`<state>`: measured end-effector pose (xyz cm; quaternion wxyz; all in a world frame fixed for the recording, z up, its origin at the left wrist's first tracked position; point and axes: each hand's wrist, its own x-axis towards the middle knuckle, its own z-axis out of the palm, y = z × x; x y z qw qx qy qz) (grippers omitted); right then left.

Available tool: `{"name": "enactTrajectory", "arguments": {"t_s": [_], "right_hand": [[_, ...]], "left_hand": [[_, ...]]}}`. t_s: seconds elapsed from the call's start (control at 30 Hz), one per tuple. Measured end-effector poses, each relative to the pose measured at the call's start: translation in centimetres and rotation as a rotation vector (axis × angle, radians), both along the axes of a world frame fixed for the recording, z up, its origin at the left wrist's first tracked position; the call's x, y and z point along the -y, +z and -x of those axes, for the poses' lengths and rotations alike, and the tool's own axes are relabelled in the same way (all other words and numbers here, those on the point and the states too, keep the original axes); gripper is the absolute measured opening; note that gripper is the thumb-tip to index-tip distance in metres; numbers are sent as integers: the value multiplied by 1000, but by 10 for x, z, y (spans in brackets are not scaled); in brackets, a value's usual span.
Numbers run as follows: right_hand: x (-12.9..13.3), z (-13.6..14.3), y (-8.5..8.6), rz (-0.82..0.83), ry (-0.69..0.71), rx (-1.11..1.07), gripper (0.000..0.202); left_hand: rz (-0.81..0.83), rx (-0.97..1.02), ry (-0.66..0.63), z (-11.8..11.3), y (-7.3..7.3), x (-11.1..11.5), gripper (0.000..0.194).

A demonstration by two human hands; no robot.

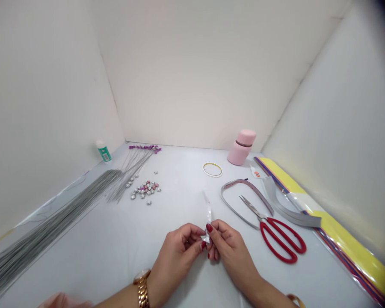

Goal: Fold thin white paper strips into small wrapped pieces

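Observation:
A thin silvery-white paper strip (pixel 209 210) stands up from between my fingers, its lower end folded into a small knot. My left hand (pixel 184 248) pinches that folded end between thumb and forefinger. From the other side my right hand (pixel 229 244) grips the same strip, thumb on top and the other fingers curled beneath. Left of my hands lies a pile of small folded paper stars (pixel 146 189), mostly silver with some pink and purple. Red-handled scissors (pixel 277 233) lie to the right, blades half toward the back, beside a bundle of narrow grey strips (pixel 232 205).
Long grey wires (pixel 57 214) run along the left side, and purple-tipped wires (pixel 144 148) lie behind the stars. A glue stick (pixel 103 151), a tape ring (pixel 212 170) and a pink flask (pixel 241 147) stand or lie farther back. Yellow-topped packaged sheets (pixel 346 239) line the right.

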<state>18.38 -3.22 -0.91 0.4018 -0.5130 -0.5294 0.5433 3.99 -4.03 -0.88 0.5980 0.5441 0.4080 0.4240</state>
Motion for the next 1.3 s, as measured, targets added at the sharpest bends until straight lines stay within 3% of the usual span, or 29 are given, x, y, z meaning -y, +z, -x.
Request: {"name": "enactTrajectory", "arguments": {"t_s": [0.2, 0.37, 0.57, 0.8, 0.9, 0.97, 1.07, 1.3], "right_hand": [[1, 1, -1, 48, 107, -65, 31], [-1, 0, -4, 28, 98, -62, 27], [-2, 0, 3, 45, 95, -52, 31], [-2, -1, 2, 51, 107, -82, 30], [-2, -1, 1, 61, 98, -92, 29], [-2, -1, 2, 62, 114, -93, 29], [-1, 0, 5, 53, 135, -74, 28], [0, -2, 4, -38, 149, 35, 25]], "left_hand": [[5, 52, 30, -1, -1, 2, 10], [55, 130, 18, 0, 1, -2, 13], [70, -80, 28, 5, -1, -6, 20], [33, -78, 31, 3, 3, -4, 22], [-82, -188, 74, 6, 6, -2, 17], [-270, -326, 154, 9, 7, -1, 11], [-540, -536, 231, 14, 10, -1, 23], [-710, -911, 243, 15, 13, -2, 27]]}}
